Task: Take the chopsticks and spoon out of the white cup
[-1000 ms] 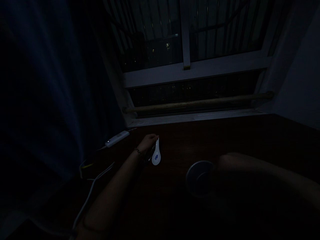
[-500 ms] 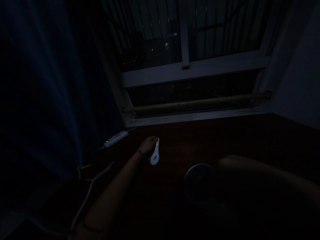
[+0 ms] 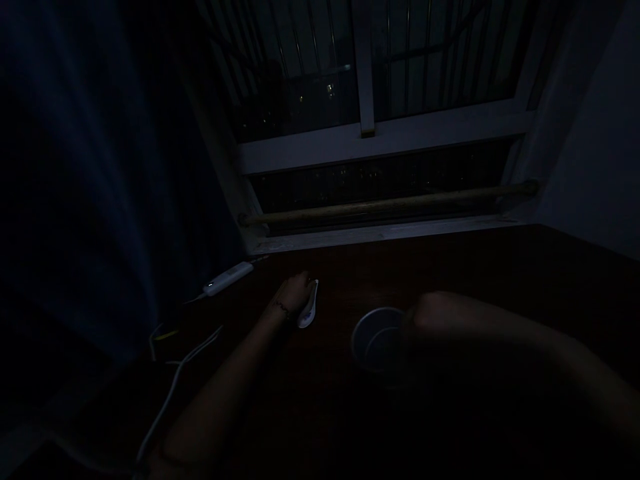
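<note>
**Cup slides left as spoon goes flat**

Since a second ago the cup has shifted left, toward the spoon, and our right hand has come with it. The spoon, earlier tipped up and plainly seen, now lies low on the table with our left hand over its handle; only part of the white bowl shows. We count one spoon, one cup, two hands. The room is near dark: our right hand is a dim shape against the cup's right side, and we cannot tell whether its fingers clasp the cup. Our left fingers curl around the spoon's handle, holding it. A white cable runs off the bottom edge, and a small white device lies under the window.
</note>
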A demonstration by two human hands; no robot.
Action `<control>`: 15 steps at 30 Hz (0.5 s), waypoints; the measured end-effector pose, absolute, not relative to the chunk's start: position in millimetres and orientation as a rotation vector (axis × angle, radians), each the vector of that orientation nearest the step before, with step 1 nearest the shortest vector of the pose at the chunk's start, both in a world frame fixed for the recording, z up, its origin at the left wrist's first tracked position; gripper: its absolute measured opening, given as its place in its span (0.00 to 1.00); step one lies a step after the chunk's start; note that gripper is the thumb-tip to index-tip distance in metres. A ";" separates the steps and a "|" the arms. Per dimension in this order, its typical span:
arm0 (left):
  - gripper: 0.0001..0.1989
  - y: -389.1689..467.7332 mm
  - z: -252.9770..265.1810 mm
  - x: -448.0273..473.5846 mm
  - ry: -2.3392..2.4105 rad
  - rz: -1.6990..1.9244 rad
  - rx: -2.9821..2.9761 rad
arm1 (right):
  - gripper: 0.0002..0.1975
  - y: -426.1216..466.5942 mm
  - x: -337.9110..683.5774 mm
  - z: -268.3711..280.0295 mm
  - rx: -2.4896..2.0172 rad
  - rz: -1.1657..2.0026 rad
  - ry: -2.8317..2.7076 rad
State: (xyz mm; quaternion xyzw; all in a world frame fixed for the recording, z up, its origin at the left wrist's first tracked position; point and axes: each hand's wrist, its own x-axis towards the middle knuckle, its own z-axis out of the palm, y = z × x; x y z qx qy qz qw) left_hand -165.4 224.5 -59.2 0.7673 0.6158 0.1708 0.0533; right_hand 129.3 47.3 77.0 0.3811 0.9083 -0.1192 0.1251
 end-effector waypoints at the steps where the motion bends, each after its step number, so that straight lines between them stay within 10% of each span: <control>1: 0.14 218.5 -51.4 -159.3 1.890 0.552 2.382 | 0.08 49.1 130.0 76.9 1.060 -0.278 2.708; 7: 0.27 151.0 4.4 -101.1 1.132 0.548 2.022 | 0.09 62.3 135.5 62.5 1.239 -0.300 2.968; 15: 0.20 139.5 10.4 -89.2 1.123 0.452 1.880 | 0.09 66.5 135.8 60.6 1.190 -0.353 3.139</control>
